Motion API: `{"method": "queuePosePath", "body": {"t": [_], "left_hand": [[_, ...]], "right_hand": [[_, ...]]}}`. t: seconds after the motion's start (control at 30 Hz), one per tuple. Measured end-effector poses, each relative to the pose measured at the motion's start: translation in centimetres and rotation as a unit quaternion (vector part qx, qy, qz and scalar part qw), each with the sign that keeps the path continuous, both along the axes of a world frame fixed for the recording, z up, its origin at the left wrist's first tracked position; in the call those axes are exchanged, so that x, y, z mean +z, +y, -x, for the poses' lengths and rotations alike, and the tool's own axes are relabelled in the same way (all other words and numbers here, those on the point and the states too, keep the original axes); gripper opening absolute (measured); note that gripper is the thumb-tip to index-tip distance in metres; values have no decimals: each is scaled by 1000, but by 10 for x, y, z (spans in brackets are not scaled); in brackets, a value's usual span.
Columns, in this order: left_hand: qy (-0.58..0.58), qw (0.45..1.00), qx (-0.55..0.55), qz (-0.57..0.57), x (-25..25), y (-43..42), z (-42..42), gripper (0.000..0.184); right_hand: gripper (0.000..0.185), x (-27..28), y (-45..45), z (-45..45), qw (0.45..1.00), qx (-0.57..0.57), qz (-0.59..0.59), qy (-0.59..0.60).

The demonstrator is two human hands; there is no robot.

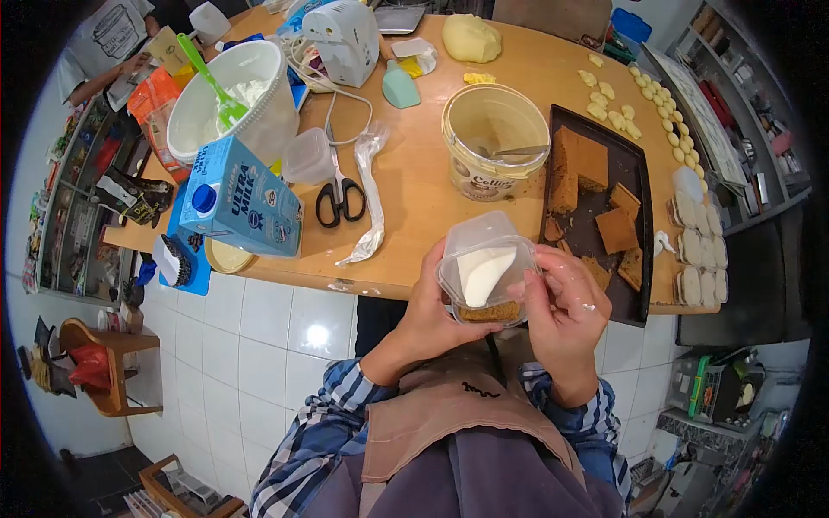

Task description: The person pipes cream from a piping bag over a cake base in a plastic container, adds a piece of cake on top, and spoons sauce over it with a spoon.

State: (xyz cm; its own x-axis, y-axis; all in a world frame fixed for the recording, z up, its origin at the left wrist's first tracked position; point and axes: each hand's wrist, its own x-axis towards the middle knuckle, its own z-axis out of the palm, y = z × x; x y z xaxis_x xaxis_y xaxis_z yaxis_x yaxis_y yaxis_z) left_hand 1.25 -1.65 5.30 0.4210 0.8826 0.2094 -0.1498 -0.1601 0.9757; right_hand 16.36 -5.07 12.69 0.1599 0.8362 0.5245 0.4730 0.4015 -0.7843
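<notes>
Your left hand [423, 302] is partly curled around a small clear plastic box [451, 313] with brown cake [490, 314] in it. Your fingers hug its side, which seems to keep it from tipping. You hold it up in front of you, close to the near edge of the light brown wooden desk [406, 173], maybe so you can see into it.

Your right hand [570, 315] is partly closed, its fingers pinching the side of the tilted clear plastic lid [490, 226]. A smooth white patch [484, 272], maybe cream, shows through the lid. There is a little white smear on your right hand too.

The big round cream-coloured tub [484, 177] stands just past your hands, with a metal handle [522, 151] leaning in it. The dark flat tray [626, 155] of brown cake pieces [616, 231] lies on your right. Both seem put there to be easy to reach. The black-handled scissors [340, 203] lie farther left.
</notes>
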Motion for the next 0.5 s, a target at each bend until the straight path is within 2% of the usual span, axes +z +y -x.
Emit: {"method": "queuePosePath", "body": {"t": [0.5], "left_hand": [[29,999,6,-23,-3,0,1,107]], "right_hand": [[22,0,1,-1,1000,-9,1,-16]]}}
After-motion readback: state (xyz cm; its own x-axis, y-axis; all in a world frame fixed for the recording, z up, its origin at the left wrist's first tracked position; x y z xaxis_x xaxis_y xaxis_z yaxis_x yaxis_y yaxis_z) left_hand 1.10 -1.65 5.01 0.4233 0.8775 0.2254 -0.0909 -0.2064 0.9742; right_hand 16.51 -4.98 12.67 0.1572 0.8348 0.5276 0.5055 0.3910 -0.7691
